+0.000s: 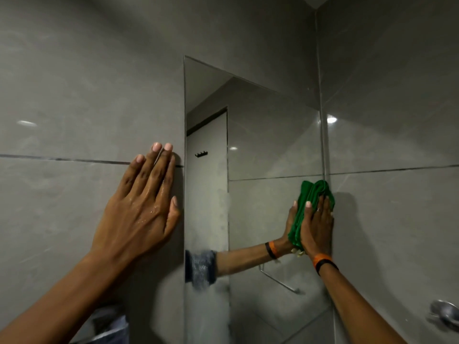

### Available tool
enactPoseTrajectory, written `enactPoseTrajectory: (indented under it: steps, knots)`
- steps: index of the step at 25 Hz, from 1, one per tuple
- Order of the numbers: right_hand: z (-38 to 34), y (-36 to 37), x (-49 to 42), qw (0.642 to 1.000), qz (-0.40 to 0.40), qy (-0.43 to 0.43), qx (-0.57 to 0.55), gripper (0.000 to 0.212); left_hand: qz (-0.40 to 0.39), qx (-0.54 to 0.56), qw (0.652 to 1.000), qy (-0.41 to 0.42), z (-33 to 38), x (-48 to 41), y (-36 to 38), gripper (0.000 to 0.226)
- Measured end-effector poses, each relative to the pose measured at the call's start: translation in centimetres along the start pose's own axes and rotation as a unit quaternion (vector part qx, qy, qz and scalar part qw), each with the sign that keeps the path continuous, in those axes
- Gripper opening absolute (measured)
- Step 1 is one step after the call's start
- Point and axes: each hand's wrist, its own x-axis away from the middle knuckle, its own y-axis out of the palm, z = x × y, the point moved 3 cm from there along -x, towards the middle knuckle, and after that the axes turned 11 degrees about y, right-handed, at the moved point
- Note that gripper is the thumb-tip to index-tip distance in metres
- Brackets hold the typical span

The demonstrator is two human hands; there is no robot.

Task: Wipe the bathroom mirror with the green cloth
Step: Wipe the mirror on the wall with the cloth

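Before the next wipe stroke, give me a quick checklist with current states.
1. Green cloth under right hand: ok.
2. Cloth pressed on the mirror, at its right edge: ok.
3. Left hand flat on the wall tile, off the glass: ok.
4. Glass left of the cloth free of obstacles: ok.
5. Mirror clean: not ok, hazy patch near its left side.
6. Cloth dampness: cannot tell.

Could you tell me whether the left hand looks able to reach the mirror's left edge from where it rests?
Probably yes: the left hand lies flat on the wall tile right beside the mirror, with nothing between its thumb and the edge.
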Motion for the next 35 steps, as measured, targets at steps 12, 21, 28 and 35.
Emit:
enactPoseTrajectory:
  steps: [12, 21, 28, 35]
  knots:
    - [11.9, 1.9, 10.0, 0.994, 0.027, 0.107, -0.011, 0.079, -0.016, 0.015, 0.999, 0.039, 1.2, 2.1, 0.4, 0.068]
    - [14.4, 2.1, 13.2, 0.974, 0.048, 0.219, 0.015, 0.088, -0.052, 0.039, 0.996, 0.066, 1.2, 3.5, -0.2, 0.070]
    - [14.0, 2.5, 15.7, 0.958, 0.023, 0.283, -0.043, 0.098, -0.067, 0.046, 0.993, 0.090, 1.3, 4.0, -0.4, 0.071]
    - [11.4, 3.4, 22.6, 0.964, 0.004, 0.263, -0.037, 0.094, -0.078, 0.039, 0.989, 0.122, 0.3, 4.8, -1.0, 0.069]
